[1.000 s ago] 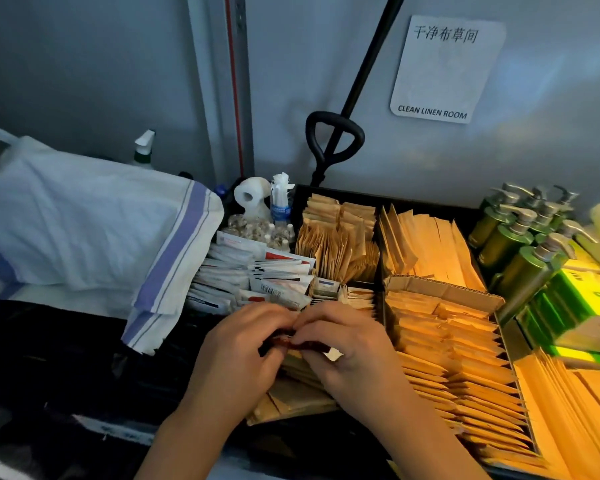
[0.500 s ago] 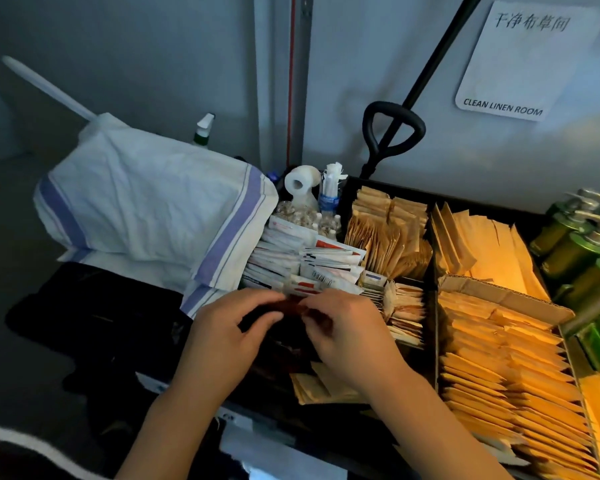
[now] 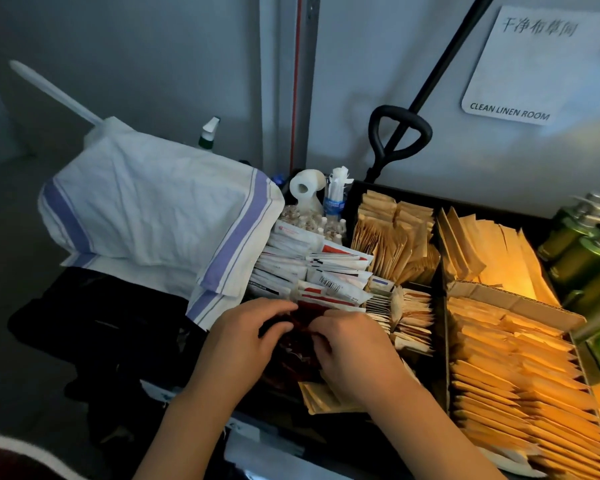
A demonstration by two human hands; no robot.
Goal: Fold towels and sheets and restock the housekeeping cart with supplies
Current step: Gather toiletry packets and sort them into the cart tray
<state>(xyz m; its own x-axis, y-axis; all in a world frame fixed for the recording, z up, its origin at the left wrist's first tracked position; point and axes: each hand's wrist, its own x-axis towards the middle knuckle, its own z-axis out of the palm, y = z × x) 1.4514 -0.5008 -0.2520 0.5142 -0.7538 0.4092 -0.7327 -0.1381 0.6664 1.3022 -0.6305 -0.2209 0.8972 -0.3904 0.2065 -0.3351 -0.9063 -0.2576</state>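
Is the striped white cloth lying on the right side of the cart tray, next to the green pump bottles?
No: the striped white cloth lies at the left of the tray, while the green pump bottles stand at the far right.

Two hands, the left hand and the right hand, show over the cart tray. One white cloth with blue stripes lies at the left. One toilet roll, one spray bottle and one wall sign appear. At least four green pump bottles stand at the right. The tan packets and white sachets are too many to count.
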